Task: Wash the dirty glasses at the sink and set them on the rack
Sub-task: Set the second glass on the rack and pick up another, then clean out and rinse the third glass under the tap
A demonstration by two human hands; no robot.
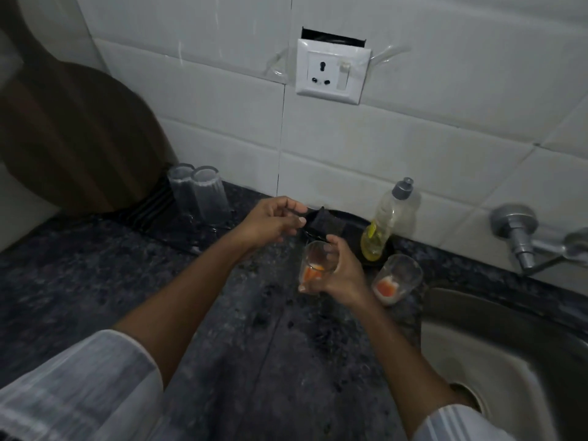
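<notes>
The right hand (342, 275) grips a dirty glass (316, 265) above the table (95, 281), to the left of the sink (509, 351). Its fingers (302, 287) and thumb are curled round the glass wall. The glass is tilted, with its mouth turned toward the camera. Orange and white residue lies in its base.

The left hand (273, 222) is farther from the sink than the held glass and nearer the wall. Its fingers (294, 205) pinch a dark scrub pad (324, 222). The pad hangs just above the rim of the held glass; whether it touches the rim cannot be told.

A second dirty glass (397, 278) stands on the table just beside the sink rim, near the right hand but apart from it. It carries the same orange and white residue.

A soap bottle (389, 221) with yellow liquid and a grey cap stands behind the second glass, on a dark tray (353, 222).

Two clear glasses (199, 192) stand upside down on the rack (152, 208), well to the left of the sink, against the tiled wall. They touch each other.

A tap (541, 240) is fixed to the wall above the sink.
</notes>
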